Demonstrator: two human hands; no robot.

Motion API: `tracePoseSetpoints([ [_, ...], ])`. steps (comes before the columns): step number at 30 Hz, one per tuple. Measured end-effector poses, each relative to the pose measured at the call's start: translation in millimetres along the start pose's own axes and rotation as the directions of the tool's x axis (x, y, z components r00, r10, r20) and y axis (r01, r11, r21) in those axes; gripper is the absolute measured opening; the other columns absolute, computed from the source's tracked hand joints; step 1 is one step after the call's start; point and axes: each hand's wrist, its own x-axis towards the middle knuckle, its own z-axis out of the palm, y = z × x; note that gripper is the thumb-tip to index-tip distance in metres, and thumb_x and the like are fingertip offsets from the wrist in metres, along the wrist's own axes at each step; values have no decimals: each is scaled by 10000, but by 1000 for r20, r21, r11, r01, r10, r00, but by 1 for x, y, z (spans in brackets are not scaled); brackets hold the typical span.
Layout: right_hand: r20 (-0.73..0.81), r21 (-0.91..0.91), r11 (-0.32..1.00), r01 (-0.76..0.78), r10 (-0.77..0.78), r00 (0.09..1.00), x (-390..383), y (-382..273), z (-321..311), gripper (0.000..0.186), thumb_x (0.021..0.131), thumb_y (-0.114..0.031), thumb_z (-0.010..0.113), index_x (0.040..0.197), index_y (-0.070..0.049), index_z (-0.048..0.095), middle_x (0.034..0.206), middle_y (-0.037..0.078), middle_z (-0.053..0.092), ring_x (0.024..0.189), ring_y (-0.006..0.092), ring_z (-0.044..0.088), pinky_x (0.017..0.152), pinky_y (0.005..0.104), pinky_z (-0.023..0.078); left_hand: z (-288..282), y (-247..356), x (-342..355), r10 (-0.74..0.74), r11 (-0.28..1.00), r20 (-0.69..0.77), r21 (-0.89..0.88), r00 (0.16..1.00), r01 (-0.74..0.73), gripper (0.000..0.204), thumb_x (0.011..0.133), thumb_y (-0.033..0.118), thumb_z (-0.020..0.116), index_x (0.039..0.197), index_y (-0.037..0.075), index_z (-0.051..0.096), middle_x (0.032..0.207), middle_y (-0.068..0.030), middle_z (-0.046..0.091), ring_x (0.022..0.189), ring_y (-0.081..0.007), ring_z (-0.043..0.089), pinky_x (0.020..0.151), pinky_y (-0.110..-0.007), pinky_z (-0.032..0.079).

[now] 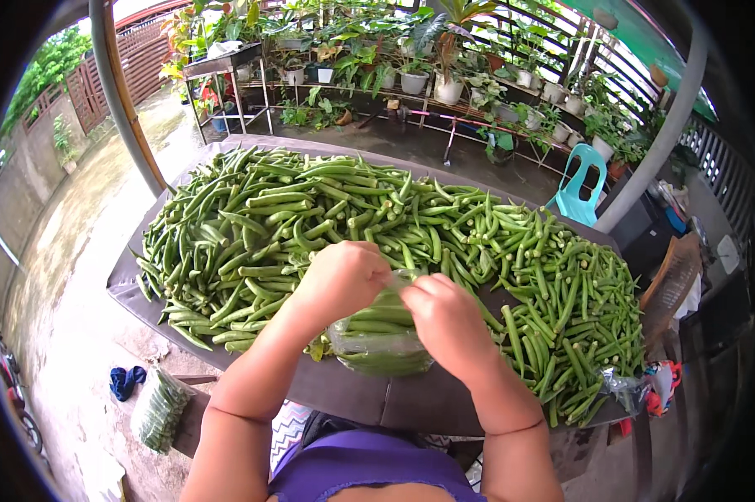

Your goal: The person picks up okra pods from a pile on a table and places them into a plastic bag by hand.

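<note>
A clear plastic bag (377, 345) filled with green okra lies at the near edge of the table, between my forearms. My left hand (344, 274) is closed on the gathered top of the bag. Close beside it, my right hand (441, 316) pinches the same plastic from the other side, and a twist of film shows between the two. Loose okra (260, 222) is heaped behind and to the left of the bag. More okra (562, 293), looking smaller, spreads over the right side of the table. What the fingertips do on the plastic is partly hidden.
The okra covers much of a brown-covered table (344, 393). At its right corner lie crumpled clear plastic bags (624, 386). A filled okra bag (161, 410) rests low at the left, near a dark blue cloth (127, 382). A turquoise chair (582, 186) and potted plants (449, 88) stand beyond the table.
</note>
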Motion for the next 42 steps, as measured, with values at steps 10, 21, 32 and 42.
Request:
tracePoseSetpoints([
  [10,-93,38,999,-7,11,996,6,13,40,36,767,-57,663,763,-43,696,913,83,605,876,263,577,791,391,475,4,-2,-4,-13,995,-44,-104,999,8,81,754,86,782,809,27,771,739,-119,682,657,-322,668,617,-393,539],
  [21,95,-23,995,94,-91,991,15,36,19,63,815,-89,700,862,-49,715,872,125,650,864,293,669,788,403,518,11,-3,-5,-97,989,-96,-122,991,85,88,775,86,784,799,4,766,731,-134,689,632,-308,671,586,-367,523],
  [32,126,-95,995,38,-26,992,10,42,23,62,802,-108,688,783,-49,695,805,118,647,765,296,692,701,411,546,11,7,-6,-123,985,-17,-126,992,120,109,787,106,789,794,-1,764,721,-140,684,627,-305,669,589,-374,522],
  [42,269,-181,980,81,-30,963,12,60,4,108,807,-142,758,805,-50,702,740,120,640,707,329,688,668,445,553,9,9,-5,-158,980,-18,-124,987,155,132,786,135,791,780,8,756,736,-148,693,647,-331,675,610,-392,533],
])
